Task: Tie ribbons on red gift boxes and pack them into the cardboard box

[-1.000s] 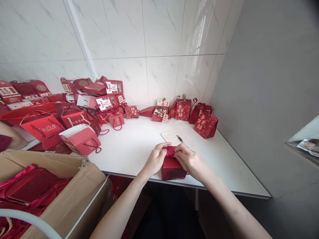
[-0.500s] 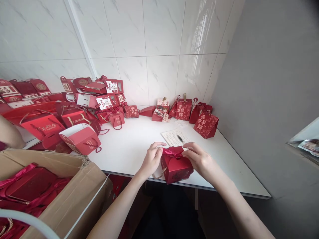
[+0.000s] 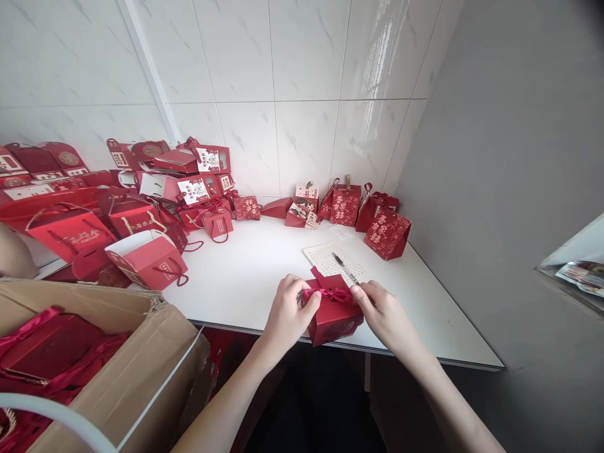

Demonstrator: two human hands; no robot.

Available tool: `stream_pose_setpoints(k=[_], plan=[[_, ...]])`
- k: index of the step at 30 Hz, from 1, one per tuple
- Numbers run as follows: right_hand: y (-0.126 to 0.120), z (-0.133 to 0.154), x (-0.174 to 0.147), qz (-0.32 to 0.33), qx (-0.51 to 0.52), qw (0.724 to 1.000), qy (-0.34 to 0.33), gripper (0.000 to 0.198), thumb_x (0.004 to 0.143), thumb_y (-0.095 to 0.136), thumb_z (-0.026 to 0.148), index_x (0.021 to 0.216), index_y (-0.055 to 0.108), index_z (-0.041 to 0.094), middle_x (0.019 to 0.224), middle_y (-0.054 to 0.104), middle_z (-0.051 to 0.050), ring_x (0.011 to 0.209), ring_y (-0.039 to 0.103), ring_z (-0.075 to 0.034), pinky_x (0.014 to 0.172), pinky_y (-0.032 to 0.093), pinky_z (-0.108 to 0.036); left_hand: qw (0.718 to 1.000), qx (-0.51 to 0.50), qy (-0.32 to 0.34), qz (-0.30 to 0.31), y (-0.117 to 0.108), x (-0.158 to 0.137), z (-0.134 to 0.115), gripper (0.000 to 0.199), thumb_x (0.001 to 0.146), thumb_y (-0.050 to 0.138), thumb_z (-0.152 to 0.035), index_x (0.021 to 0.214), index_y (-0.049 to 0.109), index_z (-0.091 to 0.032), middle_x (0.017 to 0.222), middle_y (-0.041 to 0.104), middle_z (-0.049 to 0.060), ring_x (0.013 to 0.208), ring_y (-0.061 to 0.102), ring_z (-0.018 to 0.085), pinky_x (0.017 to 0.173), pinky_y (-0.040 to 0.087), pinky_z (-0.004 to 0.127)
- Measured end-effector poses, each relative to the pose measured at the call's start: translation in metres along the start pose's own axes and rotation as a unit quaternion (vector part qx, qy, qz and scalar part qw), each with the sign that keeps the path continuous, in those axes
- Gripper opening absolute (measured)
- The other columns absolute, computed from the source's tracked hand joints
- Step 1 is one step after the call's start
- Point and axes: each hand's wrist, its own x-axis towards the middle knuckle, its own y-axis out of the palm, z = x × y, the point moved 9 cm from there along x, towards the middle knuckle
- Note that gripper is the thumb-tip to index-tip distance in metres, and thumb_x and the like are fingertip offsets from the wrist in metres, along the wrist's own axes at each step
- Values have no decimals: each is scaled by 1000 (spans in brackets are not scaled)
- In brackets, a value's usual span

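A red gift box (image 3: 333, 324) stands at the table's front edge, directly before me. A crimson ribbon (image 3: 336, 294) is tied in a bow across its top. My left hand (image 3: 289, 314) pinches the ribbon at the box's left side, thumb lying over it. On the right side, my right hand (image 3: 385, 314) is closed with thumb against fingers at the ribbon's other end; its fingertips are partly hidden. Just behind the box, a pen (image 3: 345, 268) rests on a sheet of written paper (image 3: 318, 257).
Red gift boxes (image 3: 146, 261) are piled on the left. Several more boxes (image 3: 389, 234) stand by the tiled wall. A cardboard carton (image 3: 127, 371) with ribboned boxes is at front left. Another person's arm (image 3: 14, 255) shows at the left edge. A grey wall (image 3: 495, 189) bounds the right.
My left thumb has come over the ribbon, and my right fingers have curled in lower at the box's right side. A ribbon end now sticks up behind the bow. The view has shifted slightly.
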Motion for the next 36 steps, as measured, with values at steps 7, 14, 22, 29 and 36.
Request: stream_pose_setpoints(k=[7,14,22,29,36], plan=[[20,-5,0,43,55,992,103,40,78,52,53,57,43,21,45,43,3,43,42,-13,41,32,-23,999,-39,-27,7,4,-1,4,18,83,47,-30,69,46,-18,81,49,3,84,53,18,76,45,32],[28,-1,0,59,91,992,64,23,80,48,40,67,48,21,49,44,5,44,44,-12,44,36,-22,992,53,119,-5,0,8,-20,30,77,54,-17,106,52,-21,114,49,8,112,44,23,98,37,41],[26,10,3,37,60,997,-1,14,84,47,29,94,51,21,54,42,7,47,46,-12,49,39,-22,990,75,109,50,12,19,-14,13,79,52,-15,86,63,-21,106,54,5,106,50,21,95,42,37],[26,20,3,37,77,992,-94,14,90,40,15,88,52,21,80,57,-1,68,55,-14,62,44,-23,985,105,80,107,12,26,-14,7,78,54,-18,76,60,-21,98,56,4,100,51,22,85,45,35],[20,25,-5,30,112,981,-158,19,93,36,15,95,55,20,91,54,-5,75,54,-13,63,45,-23,993,77,70,59,7,19,-10,6,77,53,-14,75,54,-20,95,55,3,101,49,21,89,42,36]])
